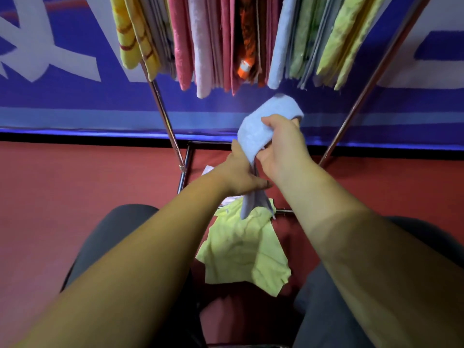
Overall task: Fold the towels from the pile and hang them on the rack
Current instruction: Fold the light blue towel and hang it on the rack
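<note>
From the head camera, both bare arms reach forward over dark-trousered knees (108, 237). Between the hands is a soft light blue terry towel (258, 133), held in the air just below the rack's hanging row and above the floor.

The right hand (285, 146) grips the towel's bunched upper part. Its fingers (272, 121) are curled over the top of the fold, and the rounded end of the cloth bulges out beyond them. The left hand (239, 173) sits just beside and below it, touching or nearly touching the right hand. Its fingers (262, 183) are closed round the towel's narrow middle, with the thumb lying up along the cloth. A thin tail of the towel hangs down from this grip.

Under that tail lies a crumpled yellow-green towel (246, 249) on the red floor (75, 197), with a scrap of white cloth (208, 170) showing behind the left wrist.

The chrome tube rack (164, 116) spreads its slanted legs to either side. Folded towels hang on it close together: yellow with red stripes (130, 38), pink (180, 41), orange-patterned (246, 33), pale blue (281, 46) and green (346, 38). Behind it hangs a blue banner with white lettering (75, 101).
</note>
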A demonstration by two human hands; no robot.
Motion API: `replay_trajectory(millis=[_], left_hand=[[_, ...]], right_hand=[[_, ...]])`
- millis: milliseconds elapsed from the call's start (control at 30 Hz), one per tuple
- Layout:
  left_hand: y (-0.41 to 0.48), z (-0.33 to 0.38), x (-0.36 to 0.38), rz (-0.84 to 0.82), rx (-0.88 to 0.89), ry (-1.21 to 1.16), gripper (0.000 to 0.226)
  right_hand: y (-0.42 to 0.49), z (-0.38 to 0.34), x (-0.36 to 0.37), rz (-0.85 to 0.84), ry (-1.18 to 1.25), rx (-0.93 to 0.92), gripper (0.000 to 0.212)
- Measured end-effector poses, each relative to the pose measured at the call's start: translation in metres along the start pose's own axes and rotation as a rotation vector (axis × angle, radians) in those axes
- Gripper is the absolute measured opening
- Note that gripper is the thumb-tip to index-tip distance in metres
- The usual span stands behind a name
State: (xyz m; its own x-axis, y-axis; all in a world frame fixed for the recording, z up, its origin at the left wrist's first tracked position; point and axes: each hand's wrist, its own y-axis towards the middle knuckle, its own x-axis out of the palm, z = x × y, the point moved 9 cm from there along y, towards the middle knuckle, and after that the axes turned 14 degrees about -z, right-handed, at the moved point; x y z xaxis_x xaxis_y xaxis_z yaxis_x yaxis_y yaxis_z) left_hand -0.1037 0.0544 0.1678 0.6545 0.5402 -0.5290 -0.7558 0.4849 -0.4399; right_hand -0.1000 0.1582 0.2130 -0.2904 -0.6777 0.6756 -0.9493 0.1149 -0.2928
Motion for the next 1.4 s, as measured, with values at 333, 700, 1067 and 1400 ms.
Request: replay_trajectory(millis=[333,700,1067,1400], left_hand=[[0.005,-0.008,-0.029,0.372,-0.143,0.183,0.023],[0.013,-0.014,-0.021,0.192,-0.24,0.236,0.037],[0.007,-0.005,-0.014,0.098,-0.128,0.097,0.041],[-0.011,0.003,-0.035,0.422,-0.077,0.007,0.025]], right_hand=[[-0.004,0.002,-0.004,0.066,0.125,-0.043,0.035],[-0.002,0.002,-0.021,0.07,-0.061,0.09,0.069],[-0.003,-0.007,-0.022,0.053,-0.013,0.017,0.055],[0.0,-0.01,-0.021,0.058,0.053,0.0,0.05]])
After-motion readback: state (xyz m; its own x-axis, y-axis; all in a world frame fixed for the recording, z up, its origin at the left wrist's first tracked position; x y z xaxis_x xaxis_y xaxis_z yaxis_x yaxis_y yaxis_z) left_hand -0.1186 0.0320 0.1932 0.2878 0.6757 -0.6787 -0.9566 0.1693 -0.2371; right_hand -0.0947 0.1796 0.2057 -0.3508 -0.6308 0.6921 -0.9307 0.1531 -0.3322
